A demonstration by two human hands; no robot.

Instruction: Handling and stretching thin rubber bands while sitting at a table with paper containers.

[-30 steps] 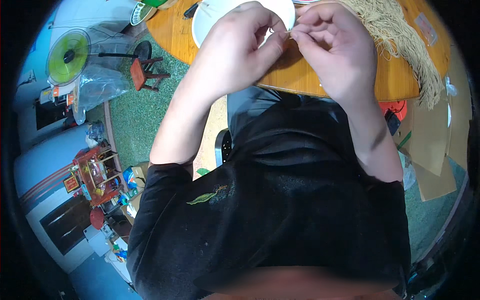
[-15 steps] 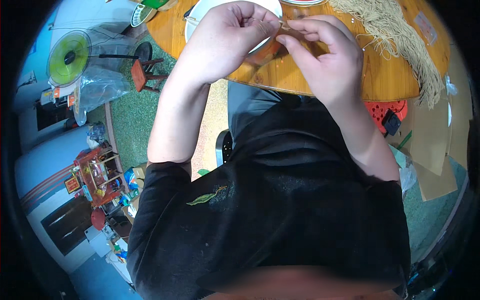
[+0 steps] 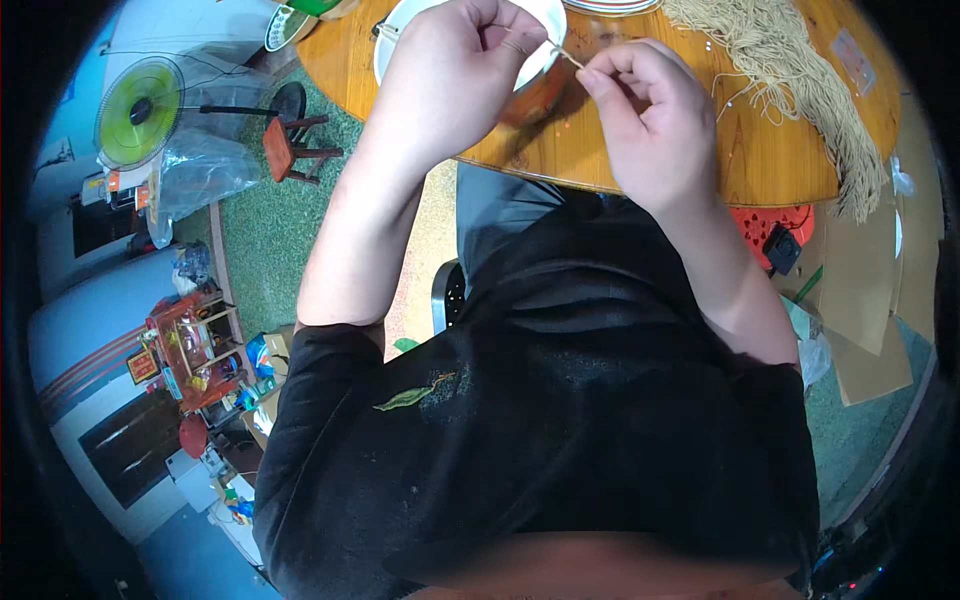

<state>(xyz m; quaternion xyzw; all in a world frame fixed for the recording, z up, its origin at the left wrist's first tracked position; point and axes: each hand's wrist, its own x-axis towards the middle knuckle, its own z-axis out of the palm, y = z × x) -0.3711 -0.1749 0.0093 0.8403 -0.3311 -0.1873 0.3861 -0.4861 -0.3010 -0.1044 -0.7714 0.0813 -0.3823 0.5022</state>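
Beige strand [image 3: 567, 54], 1: upper centre of frame, above table [image 3: 500, 155]; long axis slanting from upper left to lower right.
Hands, 2: left hand [image 3: 450, 85], thumb and finger pinched on upper end; right hand [image 3: 655, 125], likewise on lower end, other fingers curled.
White bowl [image 3: 548, 18], 1: upper centre, partly hidden.
Cord bundle [image 3: 770, 62], 1: upper right.

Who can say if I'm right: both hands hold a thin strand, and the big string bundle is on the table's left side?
No, the head view shows the big string bundle on the right side of the table.
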